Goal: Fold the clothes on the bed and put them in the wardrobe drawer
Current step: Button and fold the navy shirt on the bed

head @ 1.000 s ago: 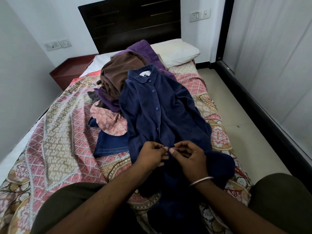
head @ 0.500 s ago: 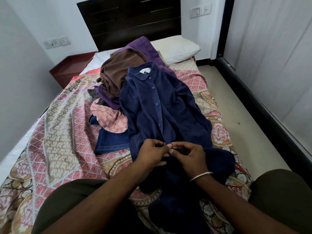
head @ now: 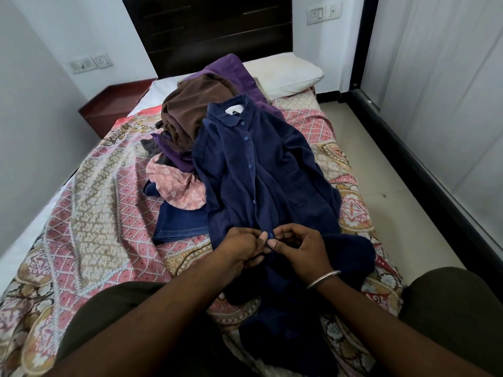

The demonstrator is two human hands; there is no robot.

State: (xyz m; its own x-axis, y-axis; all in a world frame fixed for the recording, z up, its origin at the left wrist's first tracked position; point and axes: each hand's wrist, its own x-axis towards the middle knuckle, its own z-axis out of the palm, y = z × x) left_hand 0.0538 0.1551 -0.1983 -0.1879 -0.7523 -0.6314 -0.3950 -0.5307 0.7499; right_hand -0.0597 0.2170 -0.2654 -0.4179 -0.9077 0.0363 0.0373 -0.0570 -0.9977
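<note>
Nearest the camera, both forearms reached out over the person's knees onto the bed. The left hand and the right hand met at the front strip of a navy shirt, fingers curled, each pinching the cloth on its own side of a small blue button. A thin bangle sat on the right wrist.

The step in hand looked like fastening the shirt before folding it: the buttons higher up the front appeared done, and this was one of the lower ones. Whether the button had gone through its hole could not be told.

The shirt lay face up along the bed, collar away from the person, its hem bunched near the knees and one sleeve heaped to the right. Just left of it lay blue jeans, with a pink printed cloth partly on top. Farther off, a brown garment and a purple one were heaped by the pillow, in front of the dark headboard.

Next, any remaining buttons would likely need closing, then the shirt smoothing flat and the sleeves folding in. No wardrobe drawer was in view.
</note>
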